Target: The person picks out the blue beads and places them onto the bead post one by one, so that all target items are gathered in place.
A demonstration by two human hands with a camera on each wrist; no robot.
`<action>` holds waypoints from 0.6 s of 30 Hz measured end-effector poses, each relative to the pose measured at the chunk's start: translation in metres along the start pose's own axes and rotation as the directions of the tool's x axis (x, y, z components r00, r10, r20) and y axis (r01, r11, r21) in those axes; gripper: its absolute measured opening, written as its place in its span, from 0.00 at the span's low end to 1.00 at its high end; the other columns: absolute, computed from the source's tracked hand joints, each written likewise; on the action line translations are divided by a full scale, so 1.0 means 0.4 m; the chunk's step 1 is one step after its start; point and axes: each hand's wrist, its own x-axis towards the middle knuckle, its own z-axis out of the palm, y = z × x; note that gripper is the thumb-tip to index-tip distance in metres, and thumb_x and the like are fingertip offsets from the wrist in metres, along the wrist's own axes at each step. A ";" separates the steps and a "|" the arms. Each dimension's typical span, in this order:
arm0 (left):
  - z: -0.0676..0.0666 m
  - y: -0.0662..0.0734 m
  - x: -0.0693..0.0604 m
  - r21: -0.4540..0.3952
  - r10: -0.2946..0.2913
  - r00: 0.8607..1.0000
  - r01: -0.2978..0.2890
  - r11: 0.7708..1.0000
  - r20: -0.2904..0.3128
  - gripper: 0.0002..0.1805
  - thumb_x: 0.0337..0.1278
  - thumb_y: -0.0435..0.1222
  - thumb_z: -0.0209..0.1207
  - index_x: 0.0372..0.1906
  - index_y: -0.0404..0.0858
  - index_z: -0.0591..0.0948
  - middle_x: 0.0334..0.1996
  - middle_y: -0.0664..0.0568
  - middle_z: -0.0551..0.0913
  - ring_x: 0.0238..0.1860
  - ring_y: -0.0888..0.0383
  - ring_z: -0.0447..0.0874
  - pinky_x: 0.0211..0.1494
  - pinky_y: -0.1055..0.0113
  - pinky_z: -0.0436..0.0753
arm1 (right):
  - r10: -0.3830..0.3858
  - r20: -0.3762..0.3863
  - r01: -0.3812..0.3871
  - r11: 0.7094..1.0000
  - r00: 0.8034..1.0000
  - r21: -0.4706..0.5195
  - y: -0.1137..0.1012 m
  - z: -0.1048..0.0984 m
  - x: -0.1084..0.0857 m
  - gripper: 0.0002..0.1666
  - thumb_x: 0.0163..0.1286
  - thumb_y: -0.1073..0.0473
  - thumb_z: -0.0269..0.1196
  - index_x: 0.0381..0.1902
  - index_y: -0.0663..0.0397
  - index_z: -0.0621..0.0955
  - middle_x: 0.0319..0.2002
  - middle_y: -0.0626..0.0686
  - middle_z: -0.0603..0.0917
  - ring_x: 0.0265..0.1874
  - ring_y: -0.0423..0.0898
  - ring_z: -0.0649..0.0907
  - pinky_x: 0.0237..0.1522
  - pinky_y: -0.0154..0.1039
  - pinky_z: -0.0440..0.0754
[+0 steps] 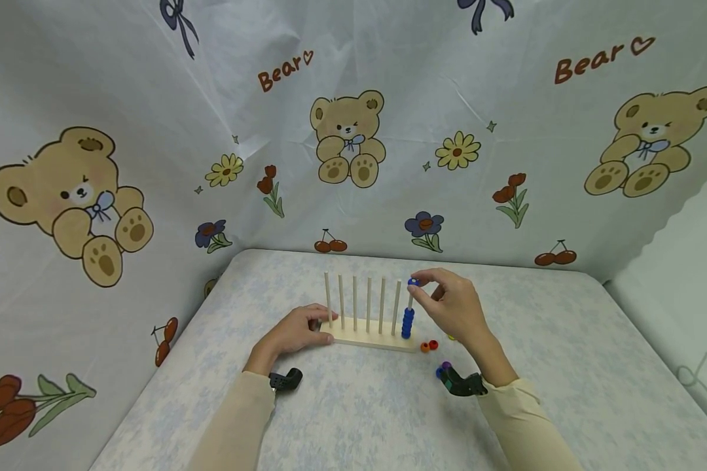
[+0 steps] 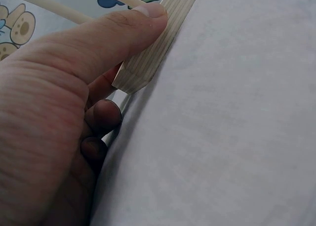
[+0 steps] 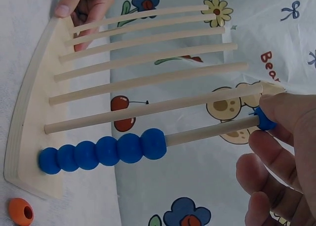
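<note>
A wooden bead rack (image 1: 365, 336) with several upright pegs stands on the table. Its rightmost peg carries a stack of blue beads (image 3: 108, 151) on its lower part; the other pegs are bare. At the top of that peg, my right hand (image 1: 450, 304) pinches one blue bead (image 3: 265, 119) between thumb and index finger, and the peg's tip meets the bead. My left hand (image 1: 299, 330) grips the left end of the rack's base (image 2: 148, 58), thumb on the near side and the other fingers behind, partly hidden.
Right of the base lie an orange bead (image 1: 425, 347) and a red bead (image 1: 433, 345). A yellow bead (image 1: 451, 337) is partly hidden by the right hand. Nearer, a purple bead (image 1: 446, 365) and a blue bead (image 1: 438, 373) sit beside the right wrist camera (image 1: 462, 383). A bear-print cloth (image 1: 400, 209) hangs behind.
</note>
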 end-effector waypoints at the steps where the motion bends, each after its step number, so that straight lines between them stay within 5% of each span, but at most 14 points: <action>1: 0.000 0.000 0.000 -0.004 -0.003 1.000 0.003 1.000 0.000 0.24 0.50 0.49 0.75 0.55 0.58 0.85 0.53 0.68 0.80 0.34 0.58 0.72 0.39 0.66 0.74 | 0.004 0.003 -0.004 1.000 1.000 -0.001 0.000 0.000 -0.001 0.12 0.67 0.52 0.69 0.47 0.47 0.87 0.37 0.47 0.87 0.16 0.36 0.74 0.19 0.33 0.72; 18: 0.003 -0.009 0.004 0.014 0.006 1.000 -0.006 1.000 0.004 0.25 0.50 0.50 0.74 0.56 0.58 0.84 0.54 0.68 0.80 0.33 0.59 0.71 0.38 0.67 0.74 | -0.011 -0.017 0.011 1.000 1.000 -0.024 0.008 -0.003 -0.013 0.13 0.66 0.51 0.71 0.46 0.48 0.87 0.39 0.49 0.88 0.17 0.35 0.73 0.20 0.32 0.72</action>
